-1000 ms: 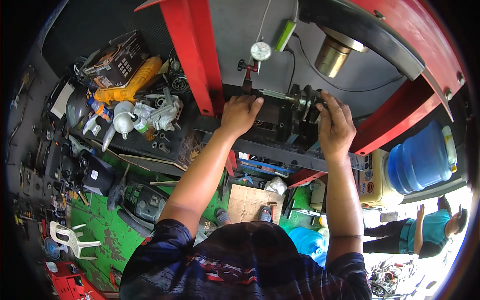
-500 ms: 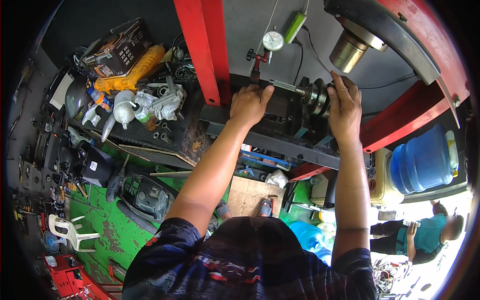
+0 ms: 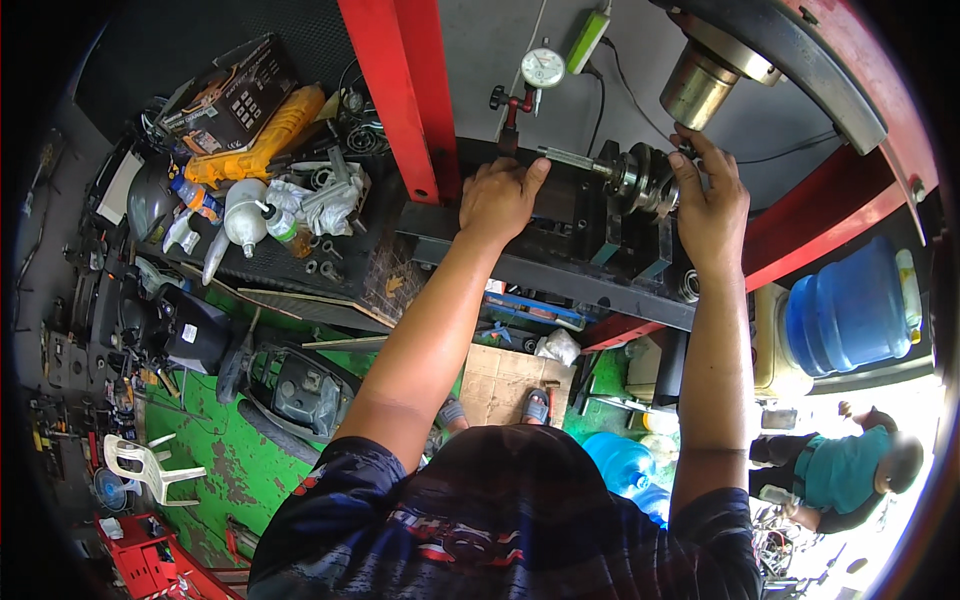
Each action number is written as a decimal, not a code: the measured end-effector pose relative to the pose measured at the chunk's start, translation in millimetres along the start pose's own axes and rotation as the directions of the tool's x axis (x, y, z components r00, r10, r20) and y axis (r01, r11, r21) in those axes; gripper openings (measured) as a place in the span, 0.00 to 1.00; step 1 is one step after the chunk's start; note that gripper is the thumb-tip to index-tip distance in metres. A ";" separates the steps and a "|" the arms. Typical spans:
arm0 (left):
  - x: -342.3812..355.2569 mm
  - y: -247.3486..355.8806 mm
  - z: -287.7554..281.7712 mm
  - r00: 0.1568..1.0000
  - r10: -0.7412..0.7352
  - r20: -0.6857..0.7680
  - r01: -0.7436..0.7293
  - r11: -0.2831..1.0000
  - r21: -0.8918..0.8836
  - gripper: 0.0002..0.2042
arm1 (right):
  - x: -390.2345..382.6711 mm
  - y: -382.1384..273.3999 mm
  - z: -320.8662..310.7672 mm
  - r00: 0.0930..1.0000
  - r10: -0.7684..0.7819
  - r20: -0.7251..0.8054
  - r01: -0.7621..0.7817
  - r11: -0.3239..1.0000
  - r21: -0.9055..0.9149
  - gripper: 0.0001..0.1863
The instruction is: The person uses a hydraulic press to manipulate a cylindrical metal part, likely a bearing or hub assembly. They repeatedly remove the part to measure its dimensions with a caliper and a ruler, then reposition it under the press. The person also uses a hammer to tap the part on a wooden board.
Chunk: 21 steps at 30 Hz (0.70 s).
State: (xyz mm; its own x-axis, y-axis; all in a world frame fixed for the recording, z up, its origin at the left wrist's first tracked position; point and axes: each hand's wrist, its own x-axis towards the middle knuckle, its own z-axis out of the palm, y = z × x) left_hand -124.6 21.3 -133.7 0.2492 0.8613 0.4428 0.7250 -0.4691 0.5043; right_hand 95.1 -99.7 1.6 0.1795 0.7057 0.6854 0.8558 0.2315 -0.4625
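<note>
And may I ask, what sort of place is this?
It is probably a repair workshop. A dial gauge stands near a metal shaft, a thick red post rises beside the work, and loose metal parts lie on the bench further left.

A mechanical workshop: a dial gauge (image 3: 543, 68) stands right of the red post (image 3: 395, 90); bottles (image 3: 243, 215) and loose metal parts (image 3: 330, 268) crowd the bench (image 3: 262, 278) left of it; to its lower left, a motorcycle (image 3: 300, 388) stands on worn green floor (image 3: 190, 425).
</note>
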 end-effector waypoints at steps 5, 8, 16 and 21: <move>0.2 1.6 0.5 1.000 0.013 -0.014 -0.013 1.000 -0.018 0.37 | -5.6 0.9 0.8 1.000 0.016 -0.027 -0.015 0.999 0.041 0.16; 0.2 0.3 0.1 1.000 0.007 -0.010 -0.008 1.000 -0.022 0.37 | -9.5 -2.3 -0.2 0.998 0.007 -0.055 -0.003 0.998 0.070 0.16; 0.6 -0.8 2.6 1.000 0.013 -0.026 -0.014 1.000 -0.028 0.37 | -10.6 11.7 2.0 0.977 -0.171 -0.129 0.175 0.984 0.025 0.17; 0.5 -3.2 4.1 1.000 0.002 -0.023 -0.003 0.999 -0.038 0.36 | -9.9 22.1 12.8 0.978 -0.201 -0.053 0.198 0.979 -0.053 0.19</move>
State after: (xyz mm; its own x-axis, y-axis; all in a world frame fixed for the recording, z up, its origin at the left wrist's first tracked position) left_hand -124.2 24.0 -138.2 0.2357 0.8555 0.4610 0.6994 -0.4787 0.5307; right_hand 106.0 -93.0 -22.6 0.0289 0.6084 0.7931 0.8992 0.3308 -0.2865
